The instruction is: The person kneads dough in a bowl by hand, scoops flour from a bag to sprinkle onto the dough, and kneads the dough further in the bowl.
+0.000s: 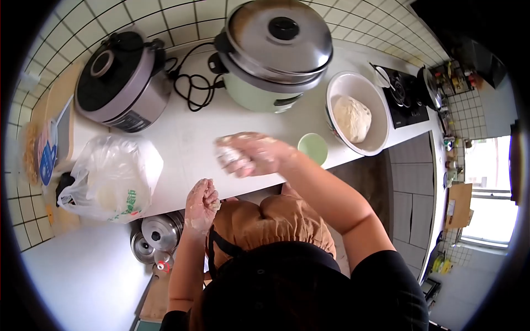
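My left hand (202, 205) is closed with curled fingers just off the counter's front edge, and bits of dough cling to its skin. Over the counter, my right hand (248, 154) is slightly blurred. Its fingers are bent inward and coated with white dough or flour; whether anything lies inside them is hidden. A pale green cup (313, 149) stands to the right of that hand, close to my forearm. Farther right, a lump of dough (353, 118) lies in a large white basin (335, 91). The two hands are apart.
A large rice cooker (265, 91) with a steel lid and a pressure cooker (124, 83) stand along the tiled wall, a black cord (199, 96) between them. A plastic bag (113, 176) sits at left. Pots (160, 231) are below the counter; a stove (406, 99) is far right.
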The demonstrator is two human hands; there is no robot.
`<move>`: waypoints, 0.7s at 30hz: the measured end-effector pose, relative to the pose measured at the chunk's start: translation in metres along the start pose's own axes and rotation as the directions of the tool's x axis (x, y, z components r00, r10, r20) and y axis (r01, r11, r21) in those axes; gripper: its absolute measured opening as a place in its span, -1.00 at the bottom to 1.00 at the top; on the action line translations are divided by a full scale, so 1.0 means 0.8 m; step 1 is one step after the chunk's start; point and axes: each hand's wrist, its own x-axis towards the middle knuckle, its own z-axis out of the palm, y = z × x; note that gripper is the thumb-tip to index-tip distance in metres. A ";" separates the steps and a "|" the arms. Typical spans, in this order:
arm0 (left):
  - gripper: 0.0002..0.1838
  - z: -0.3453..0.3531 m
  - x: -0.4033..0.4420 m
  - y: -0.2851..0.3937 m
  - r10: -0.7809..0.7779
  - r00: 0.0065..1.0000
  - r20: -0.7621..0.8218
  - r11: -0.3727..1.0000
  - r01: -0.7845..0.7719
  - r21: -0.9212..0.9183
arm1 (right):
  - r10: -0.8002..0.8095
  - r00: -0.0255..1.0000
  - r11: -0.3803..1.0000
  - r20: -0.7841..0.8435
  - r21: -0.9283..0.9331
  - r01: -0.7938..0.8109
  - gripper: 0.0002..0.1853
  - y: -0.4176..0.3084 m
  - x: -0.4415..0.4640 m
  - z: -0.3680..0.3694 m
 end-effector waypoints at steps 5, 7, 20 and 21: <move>-0.75 0.043 0.036 -0.049 -0.055 0.996 0.076 0.997 0.050 0.062 | -0.270 0.913 0.952 -0.307 0.055 0.300 -0.80 -0.063 -0.185 -0.148; -0.75 0.066 0.049 -0.072 -0.055 0.995 0.081 0.997 0.050 0.065 | -0.316 0.860 0.926 -0.402 0.067 0.372 -0.70 -0.100 -0.259 -0.229; -0.74 0.221 0.116 -0.247 -0.061 0.997 0.040 0.998 0.060 0.019 | -0.785 0.590 -0.054 -0.192 -0.926 -0.373 -0.84 -0.229 -0.354 -0.416; -0.74 0.230 0.113 -0.252 -0.057 0.998 0.030 0.998 0.056 0.030 | -0.724 0.664 -0.102 -0.185 -0.924 -0.368 -0.81 -0.233 -0.355 -0.418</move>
